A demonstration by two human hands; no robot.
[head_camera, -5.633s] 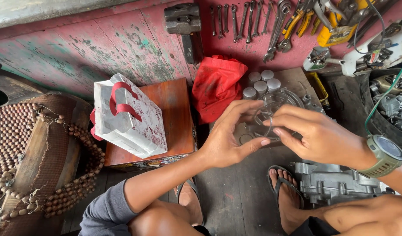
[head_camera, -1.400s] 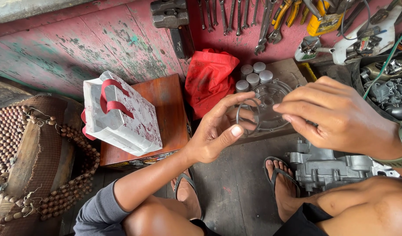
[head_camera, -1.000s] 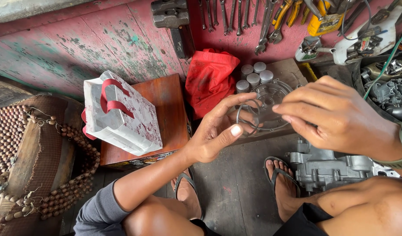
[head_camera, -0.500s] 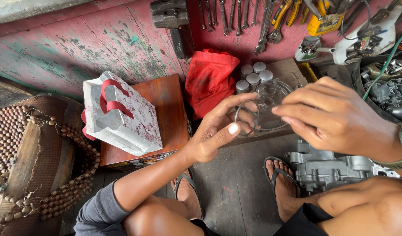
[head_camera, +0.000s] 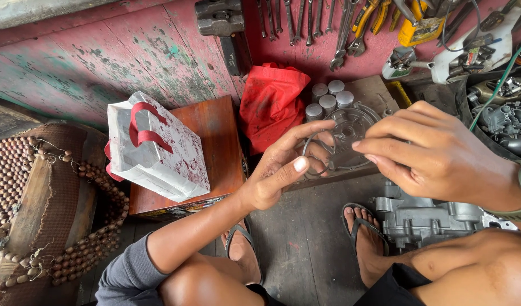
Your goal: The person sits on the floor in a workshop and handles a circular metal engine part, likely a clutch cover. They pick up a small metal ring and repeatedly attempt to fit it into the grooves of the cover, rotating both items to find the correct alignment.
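Observation:
My left hand (head_camera: pixel 280 170) holds a thin metal ring (head_camera: pixel 319 154) between thumb and fingers, palm up, above the floor. My right hand (head_camera: pixel 442 158) reaches in from the right with its fingers held together. Its fingertips stop just short of the ring, and its thumb is hidden, so a grip does not show. A watch sits on that wrist. Right behind the ring lies a round grey metal cover plate (head_camera: pixel 351 133) on a board.
Several small grey cylinders (head_camera: pixel 327 97) stand by a red plastic bag (head_camera: pixel 272 102). A white and red bag (head_camera: pixel 153 150) rests on a wooden box (head_camera: pixel 215 136). Wrenches (head_camera: pixel 306 20) hang on the red wall. An engine case (head_camera: pixel 430 218) sits by my foot, and a beaded cover (head_camera: pixel 45 209) lies at the left.
Over the last second both hands stay almost still; my left thumb shifts slightly on the ring. Since 5.6 s ago the view has tilted a little and the hands sit higher.

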